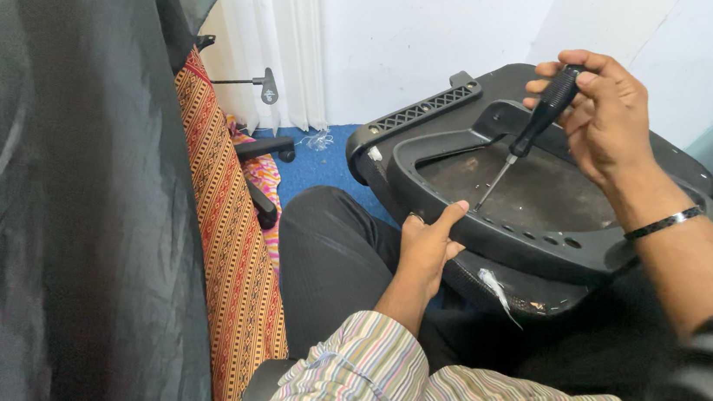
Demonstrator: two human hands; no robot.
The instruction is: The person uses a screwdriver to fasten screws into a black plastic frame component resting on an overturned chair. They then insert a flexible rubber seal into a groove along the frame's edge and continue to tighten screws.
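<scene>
Seat pan (545,236): black moulded plastic, underside up, tilted across the person's lap at right of centre. Raised horseshoe rim, dusty flat floor inside, a row of small holes along the near edge, a ribbed bracket at the far left corner. Judged stiff and fairly light for its bulk, awkward rather than heavy; the smooth plastic may slide on trouser cloth. The near rim looks the surest place to grip, with the thick far edge as a second hold. Frayed padding shows beneath the near edge.

Screwdriver (530,132): black handle, thin steel shaft, tip down on the pan floor. Rigid, light; handle ribbed, so unlikely to slip.

Right hand (605,111): closed around the screwdriver handle from above, bangle at the wrist.

Left hand (429,242): clasped on the near rim, thumb on top, steadying the pan.

Support: the person's lap, dark trousers; no table in view.

Room: blue carpet (325,167), white wall, pale curtain (277,27). At left, a chair (231,241) with orange patterned cloth and black armrests, and dark mesh close to the camera. Space is tight.
</scene>
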